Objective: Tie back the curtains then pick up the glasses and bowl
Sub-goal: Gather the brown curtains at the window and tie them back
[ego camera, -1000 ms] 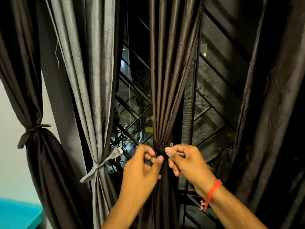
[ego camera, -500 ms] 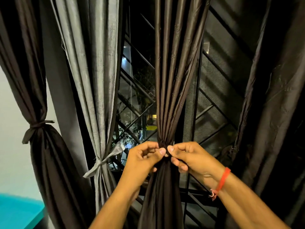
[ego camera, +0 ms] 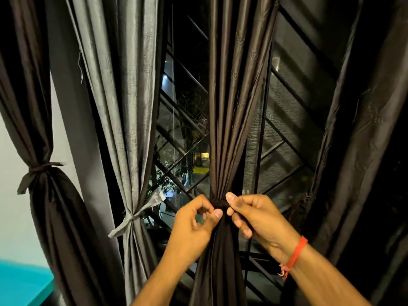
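Note:
A dark brown curtain (ego camera: 229, 111) hangs in the middle, gathered tight at a dark tie band (ego camera: 219, 203). My left hand (ego camera: 194, 226) pinches the band from the left with thumb and fingers. My right hand (ego camera: 256, 215), with a red thread on its wrist, grips the band from the right. A grey curtain (ego camera: 123, 107) to the left is bound with a grey tie (ego camera: 134, 217). At the far left a second brown curtain (ego camera: 44, 206) is bound with its own tie. No glasses or bowl are in view.
Behind the curtains is a window with a black diagonal metal grille (ego camera: 183, 173) and a mesh screen (ego camera: 284, 133). Another dark curtain (ego camera: 362, 151) hangs loose on the right. A turquoise surface (ego camera: 19, 283) shows at the lower left by a white wall.
Both hands have stayed at the middle curtain's band, fingers shifting as they work the tie. The view has tilted slightly, so hands and curtains sit a little higher and further right.

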